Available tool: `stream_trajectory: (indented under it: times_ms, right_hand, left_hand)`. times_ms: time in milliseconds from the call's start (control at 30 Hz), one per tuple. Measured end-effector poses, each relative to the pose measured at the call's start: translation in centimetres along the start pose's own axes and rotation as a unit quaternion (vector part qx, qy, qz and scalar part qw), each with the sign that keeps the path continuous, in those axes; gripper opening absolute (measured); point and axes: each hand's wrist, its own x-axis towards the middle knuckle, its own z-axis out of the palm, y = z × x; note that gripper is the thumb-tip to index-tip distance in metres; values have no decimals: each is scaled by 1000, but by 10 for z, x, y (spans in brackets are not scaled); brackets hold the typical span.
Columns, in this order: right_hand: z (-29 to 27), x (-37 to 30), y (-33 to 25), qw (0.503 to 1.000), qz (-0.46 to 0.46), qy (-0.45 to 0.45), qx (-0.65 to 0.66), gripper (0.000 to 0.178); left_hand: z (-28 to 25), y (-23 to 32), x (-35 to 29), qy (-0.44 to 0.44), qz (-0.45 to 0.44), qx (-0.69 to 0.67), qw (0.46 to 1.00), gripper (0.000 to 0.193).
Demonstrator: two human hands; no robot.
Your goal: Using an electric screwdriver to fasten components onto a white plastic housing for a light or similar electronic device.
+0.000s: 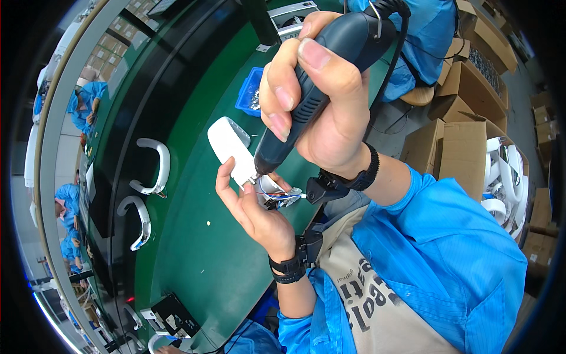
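Observation:
My right hand (pixel 324 88) is wrapped round a dark electric screwdriver (pixel 306 100), its cord leaving from the top end. The tool's tip meets the edge of a white curved plastic housing (pixel 227 141). My left hand (pixel 259 218) holds this housing from below, its fingers and thumb on either side of the lower end. Thin wires (pixel 277 193) in red, blue and white hang out of the opened part beside the left thumb, next to small inner parts. The screw, if there is one under the tip, is too small to make out.
On the green table (pixel 194 248) lie two white curved pieces (pixel 138 221) on the left. A blue bin (pixel 250 91) of small parts stands beyond the housing, a black box-shaped device (pixel 175 315) at the lower left. Cardboard boxes (pixel 466 153) with white parts are on the right; other people sit nearby.

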Motion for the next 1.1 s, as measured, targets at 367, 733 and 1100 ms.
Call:
stream_trajectory:
  times_ms: [367, 733, 1100]
  right_hand:
    - [17, -2, -12, 999, -2, 6, 37, 23]
    - [6, -4, -10, 994, 41, 3, -98, 19]
    - [38, 6, -23, 997, 50, -5, -67, 17]
  left_hand:
    - [-7, -5, -2, -3, 1, -2, 1000, 46]
    - [-11, -5, -7, -1, 7, -16, 1000, 46]
    - [-22, -8, -10, -3, 10, -36, 999, 46]
